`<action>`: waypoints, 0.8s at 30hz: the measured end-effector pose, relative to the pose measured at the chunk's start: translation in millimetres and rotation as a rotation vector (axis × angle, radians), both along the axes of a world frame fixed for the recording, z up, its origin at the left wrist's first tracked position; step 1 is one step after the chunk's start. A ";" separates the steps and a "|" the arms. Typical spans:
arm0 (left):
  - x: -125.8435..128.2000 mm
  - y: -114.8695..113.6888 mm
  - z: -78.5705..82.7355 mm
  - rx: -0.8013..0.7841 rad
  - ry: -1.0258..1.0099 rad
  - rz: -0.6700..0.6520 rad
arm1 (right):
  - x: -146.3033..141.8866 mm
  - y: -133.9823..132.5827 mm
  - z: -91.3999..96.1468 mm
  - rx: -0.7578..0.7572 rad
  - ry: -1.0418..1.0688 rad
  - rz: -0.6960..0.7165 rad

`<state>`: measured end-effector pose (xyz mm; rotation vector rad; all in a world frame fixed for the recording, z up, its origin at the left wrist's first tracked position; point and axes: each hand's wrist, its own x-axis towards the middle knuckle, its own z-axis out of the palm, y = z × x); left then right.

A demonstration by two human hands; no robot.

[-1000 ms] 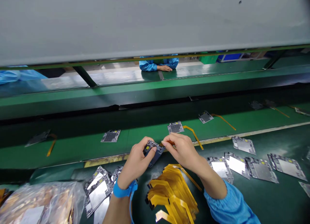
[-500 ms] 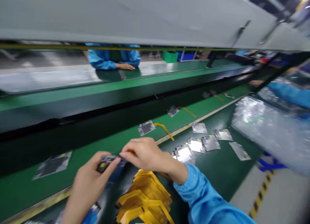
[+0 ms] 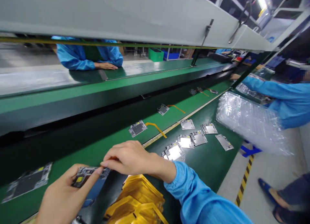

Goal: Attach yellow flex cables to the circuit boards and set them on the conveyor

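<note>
Close together, hands (image 3: 66,190) (image 3: 132,159) seemingly touch the board's (image 3: 85,173) edge.

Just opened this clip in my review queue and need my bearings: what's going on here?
The person's left hand grips a circuit board, thumb over its face, while the right hand pinches at the board's edge; what its fingers hold is mostly hidden. Orange ribbons are piled on the bench below the right hand, and loose boards lie farther right. More boards lie on the green strip ahead, and a co-worker leans on the ledge opposite.
</note>
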<state>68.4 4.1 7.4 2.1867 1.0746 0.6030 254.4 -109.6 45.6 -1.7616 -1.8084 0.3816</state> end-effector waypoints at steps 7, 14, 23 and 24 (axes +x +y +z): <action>-1.0 -5.6 18.2 0.070 -0.080 0.345 | 27.9 24.0 -49.5 0.051 -0.104 -0.448; -20.7 12.3 -5.2 0.218 -0.047 0.314 | 35.5 26.8 -70.7 0.105 -0.229 -0.364; -61.8 45.9 -28.1 0.197 0.468 0.435 | 16.0 14.7 -54.2 -0.253 -0.166 0.101; -62.1 48.0 -28.6 0.187 0.516 0.419 | 13.8 12.7 -52.3 -0.291 -0.155 0.155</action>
